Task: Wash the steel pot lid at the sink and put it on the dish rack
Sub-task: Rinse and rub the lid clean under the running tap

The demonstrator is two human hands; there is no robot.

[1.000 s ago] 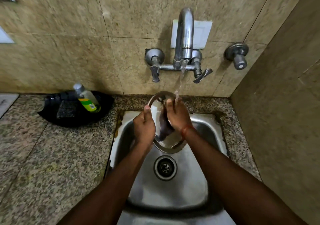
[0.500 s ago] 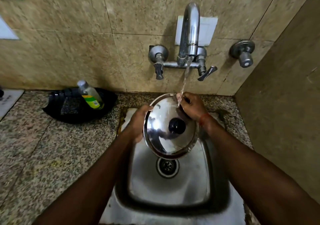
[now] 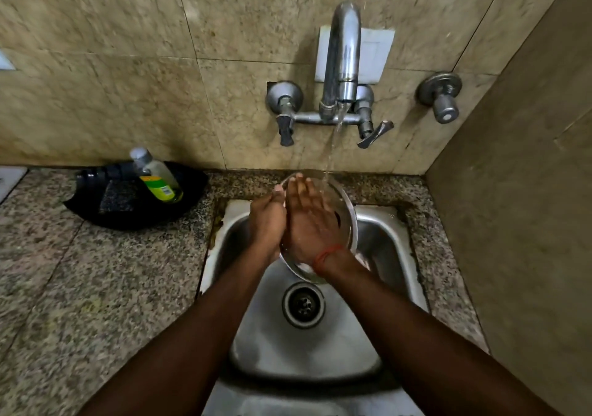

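Observation:
The steel pot lid [image 3: 347,220] is held tilted over the sink [image 3: 387,233], under the water running from the tap [image 3: 341,60]. My left hand [image 3: 267,223] grips its left rim. My right hand [image 3: 312,220] lies flat on the lid's face with fingers stretched out, hiding most of it; a red thread is around that wrist. The lid's knob is hidden. No dish rack is in view.
A black tray [image 3: 96,214] on the granite counter [image 3: 96,287] left of the sink holds a dish soap bottle [image 3: 157,177] and a dark scrub pad [image 3: 120,196]. A second wall valve [image 3: 442,98] sits to the right. A tiled side wall closes the right side.
The lid has turned, so its knob side no longer faces me. My right hand left the top rim and now lies flat across the lid's face. The left hand keeps hold of the rim.

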